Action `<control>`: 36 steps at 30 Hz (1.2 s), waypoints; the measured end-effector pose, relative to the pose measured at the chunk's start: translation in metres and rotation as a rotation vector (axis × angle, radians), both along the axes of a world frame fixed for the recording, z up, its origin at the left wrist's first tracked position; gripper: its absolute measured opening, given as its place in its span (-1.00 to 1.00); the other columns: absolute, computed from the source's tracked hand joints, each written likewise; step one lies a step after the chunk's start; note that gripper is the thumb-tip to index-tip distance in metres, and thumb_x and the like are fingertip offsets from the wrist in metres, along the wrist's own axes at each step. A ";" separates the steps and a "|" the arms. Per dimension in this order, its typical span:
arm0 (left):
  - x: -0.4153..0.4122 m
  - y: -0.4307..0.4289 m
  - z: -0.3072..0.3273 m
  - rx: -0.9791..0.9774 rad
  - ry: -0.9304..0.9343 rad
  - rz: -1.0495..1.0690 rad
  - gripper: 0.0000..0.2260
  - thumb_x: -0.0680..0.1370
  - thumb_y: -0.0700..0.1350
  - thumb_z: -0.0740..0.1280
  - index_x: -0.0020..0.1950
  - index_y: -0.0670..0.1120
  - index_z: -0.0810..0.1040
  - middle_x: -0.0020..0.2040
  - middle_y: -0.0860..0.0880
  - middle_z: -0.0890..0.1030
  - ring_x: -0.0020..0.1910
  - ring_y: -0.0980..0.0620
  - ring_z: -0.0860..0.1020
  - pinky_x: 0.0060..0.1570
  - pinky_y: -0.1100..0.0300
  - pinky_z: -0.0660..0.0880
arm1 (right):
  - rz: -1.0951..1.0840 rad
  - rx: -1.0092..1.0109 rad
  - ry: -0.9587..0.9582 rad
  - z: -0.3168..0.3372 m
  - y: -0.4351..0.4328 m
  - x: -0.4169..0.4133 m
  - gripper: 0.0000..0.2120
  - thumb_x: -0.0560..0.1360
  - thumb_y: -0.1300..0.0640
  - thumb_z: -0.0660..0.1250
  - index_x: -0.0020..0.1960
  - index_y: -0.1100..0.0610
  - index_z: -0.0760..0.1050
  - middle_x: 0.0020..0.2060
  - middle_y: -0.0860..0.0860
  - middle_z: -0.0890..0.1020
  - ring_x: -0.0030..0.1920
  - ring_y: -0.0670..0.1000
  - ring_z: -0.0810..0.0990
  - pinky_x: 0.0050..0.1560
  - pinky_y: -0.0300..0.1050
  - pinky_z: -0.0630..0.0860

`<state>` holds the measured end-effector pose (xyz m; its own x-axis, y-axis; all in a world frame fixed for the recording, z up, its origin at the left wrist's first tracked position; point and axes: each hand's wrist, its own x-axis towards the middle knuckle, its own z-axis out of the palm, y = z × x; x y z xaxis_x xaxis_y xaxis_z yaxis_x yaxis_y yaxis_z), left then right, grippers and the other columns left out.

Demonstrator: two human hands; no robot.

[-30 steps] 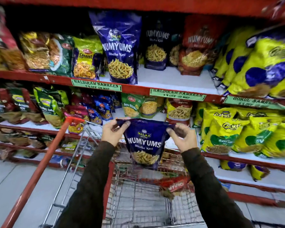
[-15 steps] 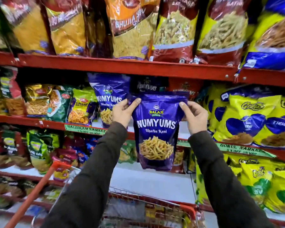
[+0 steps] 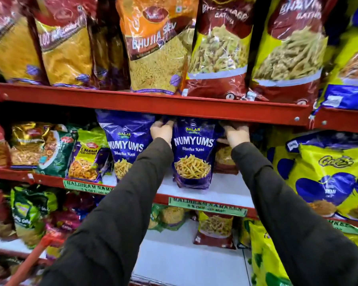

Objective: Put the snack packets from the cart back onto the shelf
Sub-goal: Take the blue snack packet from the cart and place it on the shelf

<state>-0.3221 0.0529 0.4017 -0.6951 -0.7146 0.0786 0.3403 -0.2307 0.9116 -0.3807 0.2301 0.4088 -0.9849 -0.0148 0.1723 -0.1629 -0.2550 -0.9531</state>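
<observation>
A purple Numyums packet (image 3: 192, 155) stands upright on the white board of the middle shelf (image 3: 225, 193), its bottom resting on the board. My left hand (image 3: 161, 131) grips its top left corner and my right hand (image 3: 236, 134) grips its top right corner, both just under the red shelf beam above. A second, identical Numyums packet (image 3: 125, 145) stands immediately to its left. The cart shows only as a red handle (image 3: 32, 263) at the bottom left; its basket is out of view.
Red shelf beam (image 3: 174, 106) runs close above my hands. Large orange, red and yellow packets (image 3: 157, 48) fill the top shelf. Yellow-blue packets (image 3: 327, 174) crowd the right, green and gold packets (image 3: 50, 149) the left. White shelf board shows below.
The packet went from above the cart up to the middle shelf and now rests on its board. My hands moved forward and up with it; the view tilted upward.
</observation>
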 end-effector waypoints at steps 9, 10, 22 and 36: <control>-0.035 -0.008 -0.016 -0.068 -0.003 0.102 -0.61 0.55 -0.19 0.35 0.36 -0.25 0.45 0.35 -0.21 0.53 0.33 -0.13 0.49 0.27 0.17 0.33 | 0.089 -0.067 -0.089 -0.036 -0.042 -0.025 -0.67 0.52 0.25 0.30 0.27 0.23 0.41 0.13 0.22 0.54 -0.05 0.17 0.60 0.16 0.25 0.52; -0.036 -0.010 -0.024 -0.111 -0.040 0.084 -0.55 0.56 -0.11 0.35 0.42 -0.20 0.38 0.42 -0.17 0.46 0.41 -0.13 0.42 0.33 0.17 0.28 | 0.093 -0.029 -0.068 -0.043 -0.046 -0.027 -0.69 0.53 0.22 0.30 0.26 0.20 0.40 0.13 0.29 0.56 -0.12 0.21 0.61 0.21 0.34 0.45; -0.044 -0.021 -0.120 -0.120 -0.275 -0.151 -0.39 0.57 -0.44 0.04 0.57 -0.06 0.04 0.58 -0.18 0.16 0.50 -0.22 0.27 0.40 0.04 0.30 | 0.323 0.162 -0.248 -0.145 -0.065 -0.017 -0.45 0.56 -0.13 0.17 0.48 0.00 0.16 0.46 0.00 0.29 0.46 0.12 0.28 0.47 0.19 0.25; 0.014 -0.012 -0.167 -0.288 -0.246 -0.163 -0.24 0.27 0.00 0.14 0.49 0.29 0.12 0.47 -0.13 0.35 0.42 -0.20 0.33 0.45 -0.26 0.24 | 0.186 0.189 -0.070 -0.178 -0.044 0.029 -0.78 0.42 -0.14 0.25 0.02 -0.18 0.56 0.23 0.02 0.61 0.25 0.05 0.55 0.35 0.22 0.42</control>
